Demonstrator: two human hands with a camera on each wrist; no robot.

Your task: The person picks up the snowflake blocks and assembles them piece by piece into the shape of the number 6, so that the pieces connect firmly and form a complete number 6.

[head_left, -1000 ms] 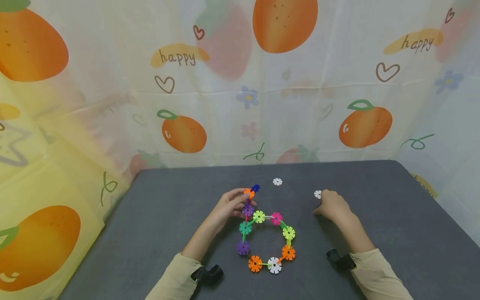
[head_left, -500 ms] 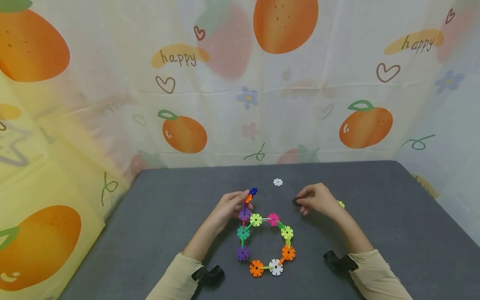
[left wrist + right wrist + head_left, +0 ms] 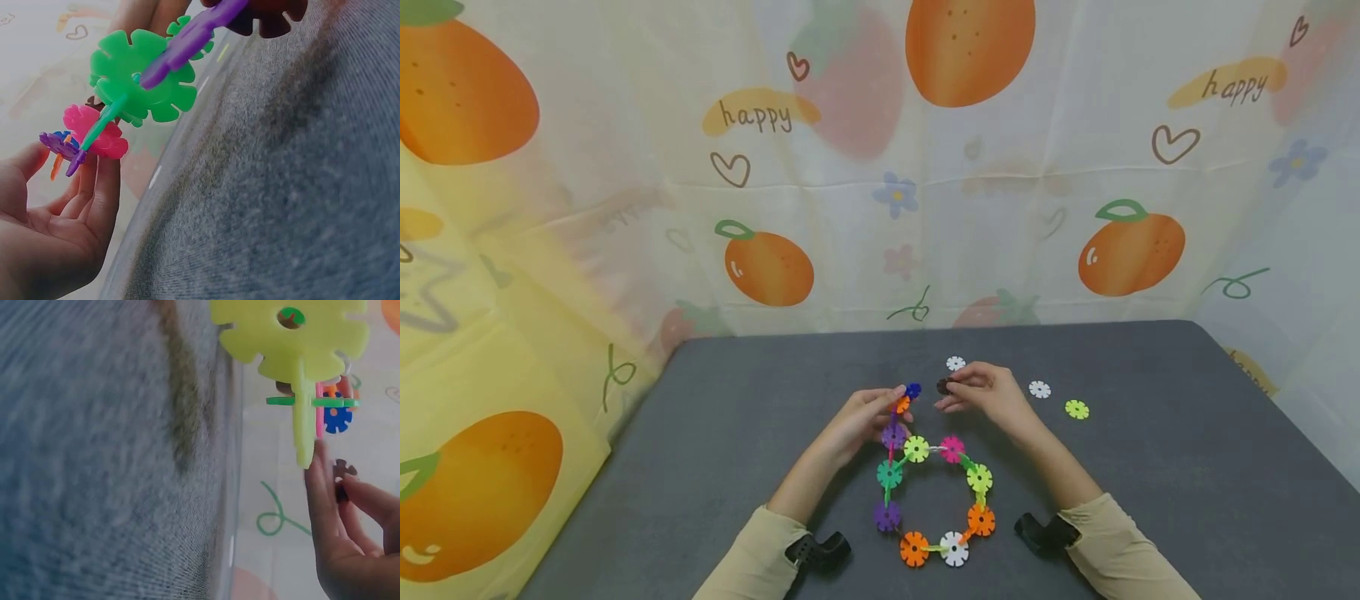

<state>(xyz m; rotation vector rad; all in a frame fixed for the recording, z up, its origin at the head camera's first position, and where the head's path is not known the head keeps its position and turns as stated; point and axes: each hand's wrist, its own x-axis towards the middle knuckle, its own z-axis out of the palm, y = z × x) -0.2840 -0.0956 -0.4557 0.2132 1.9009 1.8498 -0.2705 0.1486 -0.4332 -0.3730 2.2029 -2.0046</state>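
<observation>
A ring of interlocked plastic snowflake discs [image 3: 890, 474] in many colours has a short tail at its upper left, ending in an orange disc [image 3: 902, 405] and a blue disc [image 3: 913, 390]. My left hand [image 3: 867, 421] pinches that tail near its end. In the left wrist view, purple, green and pink discs [image 3: 144, 75] hang in front of this hand. Between thumb and fingertips my right hand [image 3: 988, 394] holds a dark brown snowflake disc [image 3: 944, 386], a short gap to the right of the blue one. The right wrist view also shows this brown disc [image 3: 344, 469].
On the grey table [image 3: 1150, 467] lie loose discs: a white one [image 3: 955, 363] behind the right hand, another white one [image 3: 1040, 389] and a yellow-green one [image 3: 1077, 409] to its right. A fruit-print cloth [image 3: 850, 250] hangs behind the table's back edge.
My right hand has come left from the loose discs with the brown disc, uncovering the yellow-green and white ones. The ring has shifted slightly toward me; my left hand keeps its hold.
</observation>
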